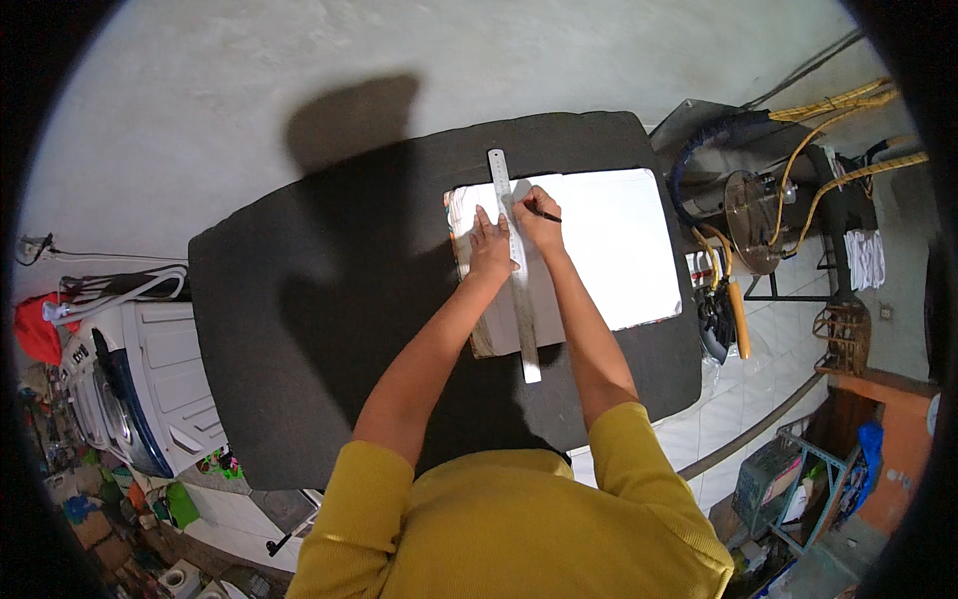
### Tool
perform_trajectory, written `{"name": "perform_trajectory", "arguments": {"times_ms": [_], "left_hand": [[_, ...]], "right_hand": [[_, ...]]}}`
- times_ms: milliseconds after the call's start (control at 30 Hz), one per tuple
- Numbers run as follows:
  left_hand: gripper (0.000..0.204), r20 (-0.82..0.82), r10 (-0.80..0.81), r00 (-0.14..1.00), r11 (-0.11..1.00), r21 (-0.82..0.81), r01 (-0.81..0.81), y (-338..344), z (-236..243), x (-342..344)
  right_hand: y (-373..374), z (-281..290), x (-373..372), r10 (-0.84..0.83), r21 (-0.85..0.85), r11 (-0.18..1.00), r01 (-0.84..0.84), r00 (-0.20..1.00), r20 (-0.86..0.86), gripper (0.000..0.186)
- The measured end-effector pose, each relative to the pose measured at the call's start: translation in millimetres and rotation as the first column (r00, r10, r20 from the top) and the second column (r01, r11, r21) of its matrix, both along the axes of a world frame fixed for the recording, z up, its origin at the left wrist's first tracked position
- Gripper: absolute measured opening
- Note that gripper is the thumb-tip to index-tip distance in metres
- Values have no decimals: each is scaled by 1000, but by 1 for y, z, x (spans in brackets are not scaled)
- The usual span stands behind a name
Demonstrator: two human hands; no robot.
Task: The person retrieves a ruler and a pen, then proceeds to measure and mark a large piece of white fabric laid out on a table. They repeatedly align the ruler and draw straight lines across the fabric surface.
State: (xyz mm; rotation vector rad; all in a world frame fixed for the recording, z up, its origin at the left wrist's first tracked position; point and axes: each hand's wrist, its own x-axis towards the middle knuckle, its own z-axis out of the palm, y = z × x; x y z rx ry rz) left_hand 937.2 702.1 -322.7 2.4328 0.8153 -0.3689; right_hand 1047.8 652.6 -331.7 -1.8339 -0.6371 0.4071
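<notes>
My left hand (491,248) lies with fingers spread on the upper half of a long metal ruler (526,334) and the page beside it. The ruler runs lengthwise over the left page of an open book or notebook (623,248) with a bright white right page. Just right of the ruler, my right hand (537,220) grips a dark pen (550,217) against the page near the top. Both forearms come up from the lower edge.
Under the book is a dark padded tabletop (235,329) against a pale wall (200,110). An iron (717,324) and yellow hoses (838,110) are at the right. A white appliance (160,364) stands at the left, and a metal frame (798,489) at lower right.
</notes>
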Motion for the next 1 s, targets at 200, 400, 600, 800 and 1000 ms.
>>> {"name": "perform_trajectory", "arguments": {"times_ms": [200, 400, 600, 800, 1000], "left_hand": [[100, 25, 15, 1000, 1000, 11, -15, -3, -2, 1], [105, 49, 25, 998, 999, 40, -27, -3, -8, 3], [103, -6, 45, 999, 997, 65, -45, -6, -1, 10], [104, -25, -11, 1000, 990, 139, 15, -9, -2, 13], [108, 41, -81, 996, 997, -3, 81, 8, -24, 15]], "right_hand": [[-66, 10, -42, 72, -78, 994, -79, 993, -90, 16], [-134, 12, -91, 100, -189, 975, -119, 989, -107, 16], [-182, 26, -125, 67, -277, 955, -104, 988, -139, 16], [-215, 36, -138, 93, -419, 891, -176, 973, -211, 15], [-216, -5, -153, -100, -292, 956, 15, 955, -280, 33]]}}
